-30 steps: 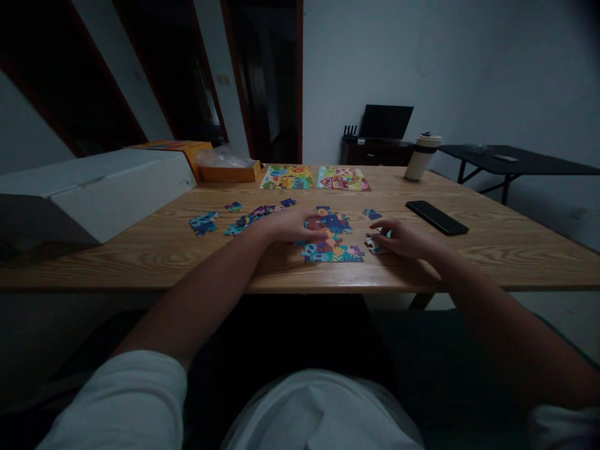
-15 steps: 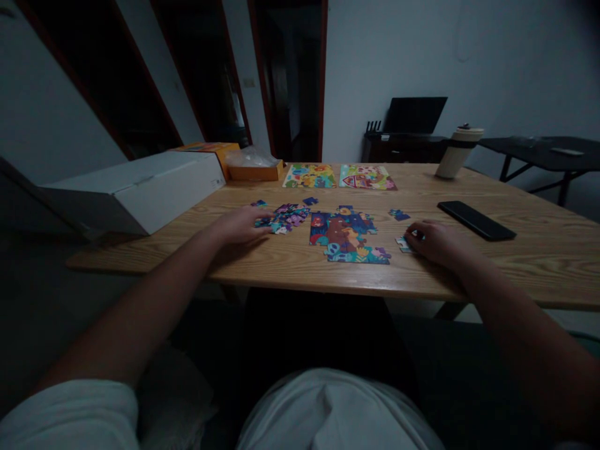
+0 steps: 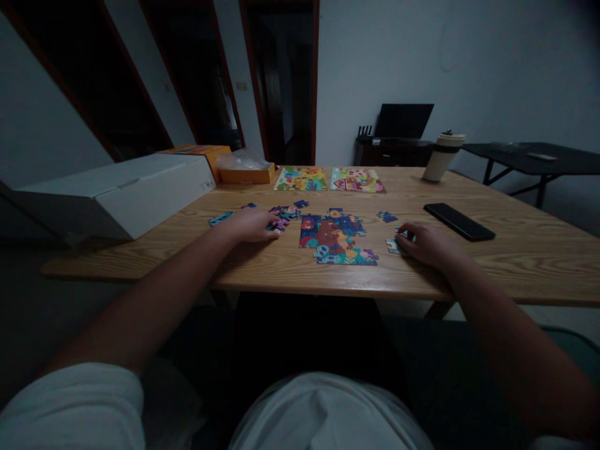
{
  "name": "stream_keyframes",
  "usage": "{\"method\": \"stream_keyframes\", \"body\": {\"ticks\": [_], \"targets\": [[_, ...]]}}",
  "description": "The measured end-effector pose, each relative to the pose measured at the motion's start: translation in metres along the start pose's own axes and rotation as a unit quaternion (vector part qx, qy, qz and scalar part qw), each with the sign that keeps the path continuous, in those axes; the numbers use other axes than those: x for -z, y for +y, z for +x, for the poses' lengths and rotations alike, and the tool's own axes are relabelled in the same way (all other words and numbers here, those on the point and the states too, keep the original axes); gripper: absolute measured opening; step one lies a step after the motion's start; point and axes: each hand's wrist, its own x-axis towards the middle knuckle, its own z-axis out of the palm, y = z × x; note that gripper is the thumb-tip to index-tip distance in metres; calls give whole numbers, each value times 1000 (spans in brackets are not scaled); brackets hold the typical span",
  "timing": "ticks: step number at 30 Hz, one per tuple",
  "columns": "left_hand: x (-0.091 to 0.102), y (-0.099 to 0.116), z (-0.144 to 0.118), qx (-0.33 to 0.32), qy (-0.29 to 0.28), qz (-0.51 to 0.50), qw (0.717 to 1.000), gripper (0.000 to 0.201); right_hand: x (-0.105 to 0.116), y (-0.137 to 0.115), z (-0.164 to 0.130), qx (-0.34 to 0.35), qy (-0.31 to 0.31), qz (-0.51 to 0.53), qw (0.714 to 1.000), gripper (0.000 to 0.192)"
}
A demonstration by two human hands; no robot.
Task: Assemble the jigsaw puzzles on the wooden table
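Note:
My left hand (image 3: 253,225) lies over a heap of loose jigsaw pieces (image 3: 283,214), its fingers stretched out on the purple ones and covering part of the heap. To the right lies a partly joined jigsaw puzzle (image 3: 334,240), dark blue and brown with animal figures and uneven edges. My right hand (image 3: 420,242) rests on the table beyond the puzzle's right side, thumb and forefinger pinched at a pale jigsaw piece (image 3: 392,246). Its fingertips hide part of that piece. A blue piece or joined pair (image 3: 387,216) lies just behind.
Two finished puzzles, one yellow-green (image 3: 301,179) and one pink-red (image 3: 357,180), lie at the table's back. A black phone (image 3: 458,221) and a cream tumbler (image 3: 443,158) stand right. A white box (image 3: 154,187) and an orange tray (image 3: 248,175) with clear plastic occupy the left.
My left hand has moved right across the heap, uncovering a few teal pieces on its left. My right hand stays at the pale piece. The whole view has shifted slightly.

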Motion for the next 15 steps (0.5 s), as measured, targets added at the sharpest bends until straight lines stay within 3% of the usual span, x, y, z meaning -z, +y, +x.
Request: {"method": "stream_keyframes", "body": {"ticks": [4, 11, 15], "targets": [[-5, -7, -4, -26, -10, 46, 999, 34, 0, -2, 0, -3, 0, 22, 1000, 30], [-15, -1, -2, -48, 107, 116, 986, 37, 7, -13, -4, 0, 12, 34, 999, 30], [-8, -3, 1, -61, 61, 59, 994, 40, 10, -16, -5, 4, 6, 54, 999, 30]]}}
